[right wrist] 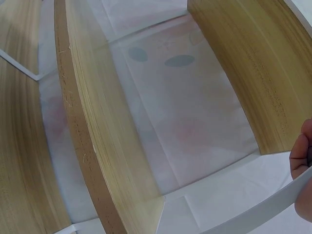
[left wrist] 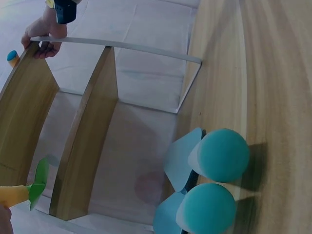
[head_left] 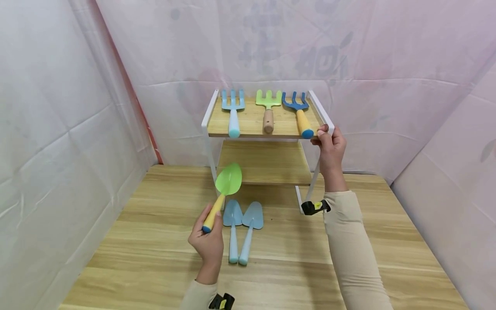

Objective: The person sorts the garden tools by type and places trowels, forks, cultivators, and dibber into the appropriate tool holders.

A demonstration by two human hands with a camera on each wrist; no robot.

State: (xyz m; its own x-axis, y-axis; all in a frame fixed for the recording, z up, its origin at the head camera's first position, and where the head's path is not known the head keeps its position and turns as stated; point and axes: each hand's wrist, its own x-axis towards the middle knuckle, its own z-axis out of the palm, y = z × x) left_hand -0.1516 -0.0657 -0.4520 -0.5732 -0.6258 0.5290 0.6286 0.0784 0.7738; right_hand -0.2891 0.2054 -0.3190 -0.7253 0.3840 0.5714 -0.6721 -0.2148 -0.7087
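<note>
My left hand point(head_left: 209, 245) grips the yellow handle of a hand trowel point(head_left: 229, 178) with a green blade, held up in front of the shelf rack's lower left. At the rack's top right front corner, my right hand point(head_left: 332, 150) holds the white frame and the board's edge. The two-tier shelf rack point(head_left: 284, 125) has wooden boards. On its top board lie a light blue hand fork point(head_left: 234, 114), a green hand fork point(head_left: 268, 101) with a wooden handle, and a dark blue hand fork point(head_left: 303, 122) with a yellow handle.
Two light blue trowels point(head_left: 233, 215) lie side by side on the wooden table point(head_left: 302, 267), blades toward the rack. The lower board point(head_left: 267, 163) sits beneath the top one. Pale curtains point(head_left: 387, 107) enclose the table at the back and sides.
</note>
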